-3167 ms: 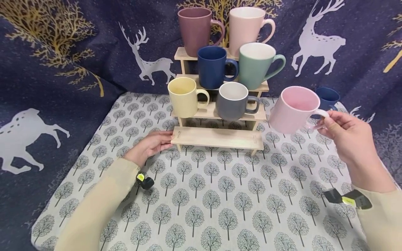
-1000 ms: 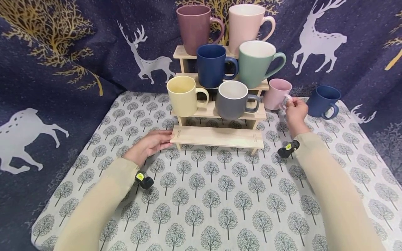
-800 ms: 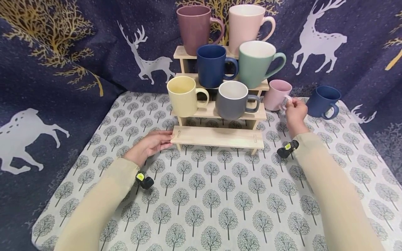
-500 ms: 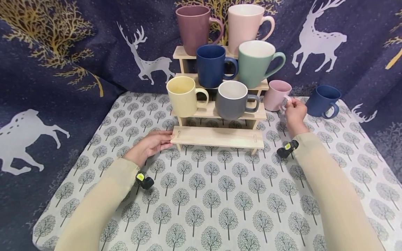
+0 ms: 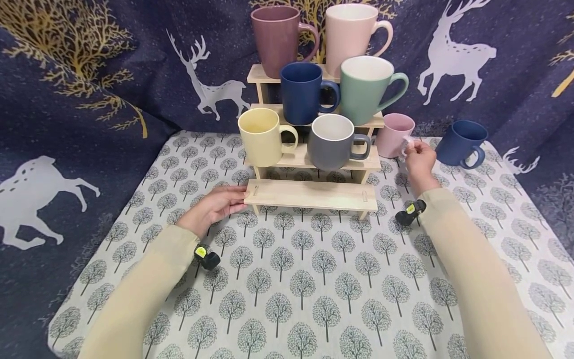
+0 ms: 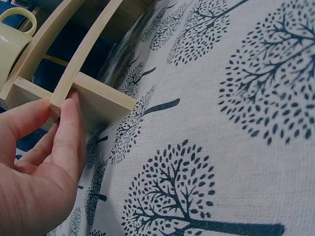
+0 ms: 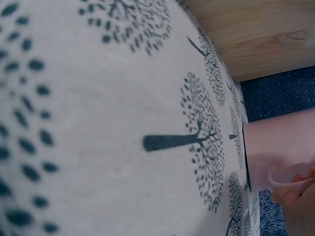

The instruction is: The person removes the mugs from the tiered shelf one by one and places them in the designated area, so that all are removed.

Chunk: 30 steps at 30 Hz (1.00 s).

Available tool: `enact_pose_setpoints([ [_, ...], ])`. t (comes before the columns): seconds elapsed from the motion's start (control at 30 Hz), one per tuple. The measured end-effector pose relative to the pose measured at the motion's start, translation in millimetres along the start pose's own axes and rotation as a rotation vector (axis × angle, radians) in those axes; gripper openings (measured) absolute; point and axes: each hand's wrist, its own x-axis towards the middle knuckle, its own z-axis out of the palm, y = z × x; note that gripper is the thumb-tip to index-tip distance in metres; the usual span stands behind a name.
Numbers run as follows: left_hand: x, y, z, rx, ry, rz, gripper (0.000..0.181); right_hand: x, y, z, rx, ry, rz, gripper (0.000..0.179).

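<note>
My left hand (image 5: 218,204) pinches the left end of the lowest board of a tiered wooden display stand (image 5: 309,193). In the left wrist view, thumb and fingers (image 6: 66,142) close on that board's corner from above and below. At the stand's right side, my right hand (image 5: 420,158) pinches the handle of a pink mug (image 5: 392,135), which is upright at tablecloth level. The right wrist view shows the mug's pink side (image 7: 280,142) and fingertips through its handle. A yellow mug (image 5: 261,139) and a grey mug (image 5: 331,144) stand on the tier above the bare lowest board.
Higher tiers hold a navy mug (image 5: 301,94), a green mug (image 5: 365,89), a plum mug (image 5: 275,45) and a pale pink mug (image 5: 350,40). Another navy mug (image 5: 461,144) stands on the tree-print tablecloth (image 5: 323,279), right of my right hand. A deer-print backdrop (image 5: 148,85) hangs behind.
Since the oldest frame, my right hand has carried the pink mug back, down and left, beside the stand. Over the last second it has barely shifted. My left hand keeps its place.
</note>
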Motion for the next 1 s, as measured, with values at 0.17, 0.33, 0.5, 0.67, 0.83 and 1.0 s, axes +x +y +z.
enact_pose_setpoints([
  [0.17, 0.3, 0.0, 0.6, 0.001, -0.006, 0.001, 0.06, 0.2, 3.2, -0.3, 0.0, -0.012, 0.0, 0.029],
  [0.33, 0.1, 0.9, 2.6, -0.004, 0.002, 0.0, 0.06, 0.0, 4.6, -1.9, 0.009, -0.029, -0.006, 0.026],
  [0.5, 0.5, 1.5, 2.8, 0.008, 0.004, 0.005, 0.058, -0.2, 3.6, -6.9, -0.05, -0.077, -0.008, 0.023],
  [0.67, -0.1, 0.6, 2.3, 0.012, 0.002, 0.001, 0.059, -0.5, 1.5, -16.0, -0.062, -0.15, 0.009, 0.02],
  [0.83, 0.6, -1.1, 1.6, 0.022, 0.009, -0.001, 0.058, 0.6, -5.9, -31.5, -0.127, -0.278, 0.013, 0.028],
  [1.0, 0.7, -1.3, 0.6, 0.034, 0.016, 0.001, 0.059, -1.8, -19.5, -48.0, -0.286, -0.404, -0.055, 0.064],
])
